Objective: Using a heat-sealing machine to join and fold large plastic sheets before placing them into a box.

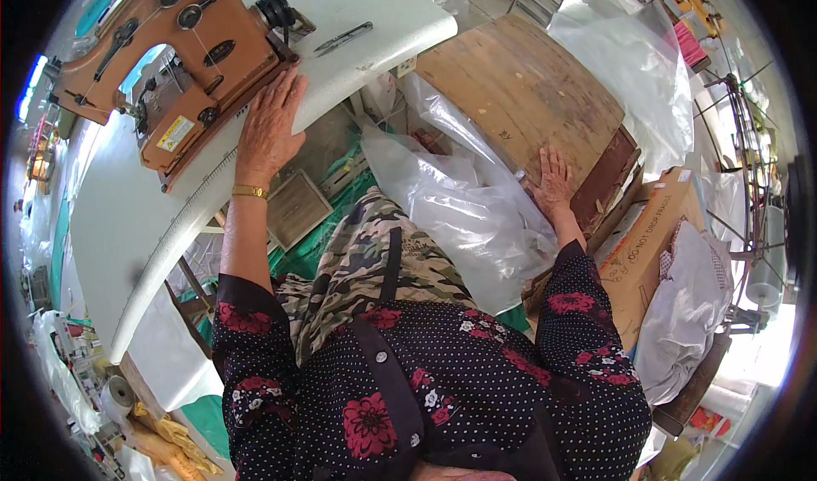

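A brown sewing machine (234, 34) stands on the white table (111, 226) at the upper left. My left hand (271, 128) lies flat at the table's near edge, beside the right end of the machine's base, fingers stretched out and holding nothing. To its right on the tabletop is a pair of thread snips (344, 38). My right hand (555, 179) rests with spread fingers on the near edge of a worn wooden board (523, 89) to the right, also holding nothing.
Clear plastic sheeting (459, 200) drapes between table and board. A cardboard box (651, 251) stands at the right, with a pale cloth bundle (694, 302) against it. A wooden tray (298, 211) sits below the table edge. Wire racks (749, 132) line the far right.
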`<control>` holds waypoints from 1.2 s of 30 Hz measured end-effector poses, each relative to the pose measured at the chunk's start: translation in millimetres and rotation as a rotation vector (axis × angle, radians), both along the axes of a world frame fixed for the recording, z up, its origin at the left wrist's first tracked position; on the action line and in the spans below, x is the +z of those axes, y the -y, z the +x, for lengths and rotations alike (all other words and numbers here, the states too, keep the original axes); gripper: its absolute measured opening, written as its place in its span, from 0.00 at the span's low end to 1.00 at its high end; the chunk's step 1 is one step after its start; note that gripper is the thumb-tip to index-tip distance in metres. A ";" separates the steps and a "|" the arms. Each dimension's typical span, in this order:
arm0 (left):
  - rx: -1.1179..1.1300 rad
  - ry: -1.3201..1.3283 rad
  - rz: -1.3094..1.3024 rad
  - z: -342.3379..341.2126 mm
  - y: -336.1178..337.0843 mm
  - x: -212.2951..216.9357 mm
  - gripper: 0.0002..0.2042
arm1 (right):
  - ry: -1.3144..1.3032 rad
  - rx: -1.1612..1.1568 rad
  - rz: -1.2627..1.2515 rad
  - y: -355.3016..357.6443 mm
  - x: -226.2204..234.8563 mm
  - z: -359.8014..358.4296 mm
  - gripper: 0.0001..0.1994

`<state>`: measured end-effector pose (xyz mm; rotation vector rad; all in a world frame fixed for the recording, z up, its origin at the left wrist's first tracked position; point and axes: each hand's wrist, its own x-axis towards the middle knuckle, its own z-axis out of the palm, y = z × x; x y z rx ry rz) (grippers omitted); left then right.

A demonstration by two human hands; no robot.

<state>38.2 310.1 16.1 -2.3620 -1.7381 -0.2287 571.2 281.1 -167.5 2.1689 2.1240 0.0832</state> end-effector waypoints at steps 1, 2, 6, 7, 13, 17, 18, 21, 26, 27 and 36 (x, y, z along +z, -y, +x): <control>0.014 -0.002 -0.016 0.6 0.6 0.5 0.40 | -0.011 0.011 0.012 0.1 -0.2 -0.3 0.46; 0.007 -0.014 0.000 1.5 1.4 1.0 0.40 | 0.009 -0.012 0.005 0.5 -0.2 -0.5 0.46; 0.038 -0.001 -0.028 6.6 2.8 3.4 0.40 | -0.052 -0.013 0.052 2.3 0.7 -0.2 0.46; 0.042 0.026 -0.029 8.2 2.1 3.5 0.39 | -0.060 -0.008 0.041 2.7 1.2 0.1 0.46; 0.007 0.068 -0.021 3.2 -0.8 0.5 0.40 | -0.047 0.009 0.031 5.3 9.0 -4.0 0.45; -0.047 0.074 0.069 -6.5 -0.2 -8.3 0.40 | -0.064 -0.012 -0.008 3.8 13.6 -10.8 0.45; -0.049 0.081 0.077 -8.6 0.4 -10.7 0.40 | -0.057 -0.059 -0.040 3.3 14.0 -11.8 0.45; -0.033 0.062 0.070 -11.3 2.7 -15.3 0.38 | -0.059 0.016 0.008 3.9 13.3 -11.2 0.45; -0.006 0.034 0.143 -7.0 7.2 -15.5 0.37 | 0.030 -0.036 -0.064 3.9 8.8 -6.2 0.46; 0.004 0.031 0.168 -5.0 9.8 -16.3 0.36 | 0.008 0.013 -0.049 4.0 6.7 -5.2 0.46; 0.032 0.182 0.281 -57.7 98.6 -35.7 0.36 | 0.049 0.084 0.012 -4.6 -17.1 15.0 0.50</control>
